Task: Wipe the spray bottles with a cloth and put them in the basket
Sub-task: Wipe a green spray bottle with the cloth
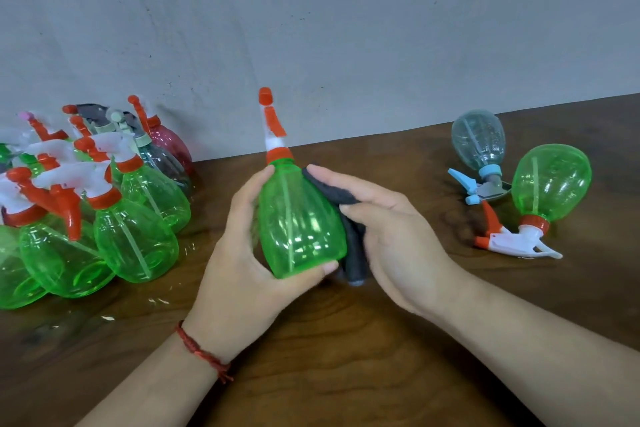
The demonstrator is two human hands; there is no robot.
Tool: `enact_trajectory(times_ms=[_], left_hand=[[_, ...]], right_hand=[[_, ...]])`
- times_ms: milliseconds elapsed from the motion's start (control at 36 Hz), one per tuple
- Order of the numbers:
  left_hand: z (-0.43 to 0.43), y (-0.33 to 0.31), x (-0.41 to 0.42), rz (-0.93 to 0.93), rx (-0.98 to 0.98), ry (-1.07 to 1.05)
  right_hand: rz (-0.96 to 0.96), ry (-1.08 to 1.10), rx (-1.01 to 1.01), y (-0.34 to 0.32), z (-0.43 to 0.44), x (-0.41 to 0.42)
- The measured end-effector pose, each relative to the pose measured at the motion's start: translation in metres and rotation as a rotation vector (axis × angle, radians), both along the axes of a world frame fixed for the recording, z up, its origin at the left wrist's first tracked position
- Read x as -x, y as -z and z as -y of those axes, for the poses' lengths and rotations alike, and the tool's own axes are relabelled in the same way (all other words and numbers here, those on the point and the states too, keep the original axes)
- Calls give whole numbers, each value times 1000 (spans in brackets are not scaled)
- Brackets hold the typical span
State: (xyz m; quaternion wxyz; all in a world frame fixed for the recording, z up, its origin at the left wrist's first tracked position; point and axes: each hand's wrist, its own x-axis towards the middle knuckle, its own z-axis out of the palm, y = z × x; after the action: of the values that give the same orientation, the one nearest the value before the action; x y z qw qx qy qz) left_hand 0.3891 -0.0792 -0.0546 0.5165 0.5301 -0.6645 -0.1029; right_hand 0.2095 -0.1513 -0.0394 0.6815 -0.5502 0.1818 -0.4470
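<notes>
A clear green spray bottle with an orange and white trigger head is held at the centre, above the table, nozzle pointing away from me. My left hand grips its left side and base. My right hand presses a dark grey cloth against the bottle's right side. Part of the cloth hangs down below the bottle. No basket is in view.
Several spray bottles, mostly green with one pink and one grey, lie heaped at the left against the wall. A pale blue bottle and a green bottle lie at the right. The dark wooden table meets a grey wall behind.
</notes>
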Motion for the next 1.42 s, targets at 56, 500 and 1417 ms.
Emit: enact_trajectory(times_ms=[56, 500, 1417], left_hand=[[3, 1, -2, -60, 21, -71], [7, 4, -6, -128, -59, -290], [1, 2, 0, -7, -68, -41]], right_hand=[[-66, 44, 103, 2, -4, -2], [-613, 162, 816, 9, -21, -5], [-326, 164, 457, 0, -1, 4]])
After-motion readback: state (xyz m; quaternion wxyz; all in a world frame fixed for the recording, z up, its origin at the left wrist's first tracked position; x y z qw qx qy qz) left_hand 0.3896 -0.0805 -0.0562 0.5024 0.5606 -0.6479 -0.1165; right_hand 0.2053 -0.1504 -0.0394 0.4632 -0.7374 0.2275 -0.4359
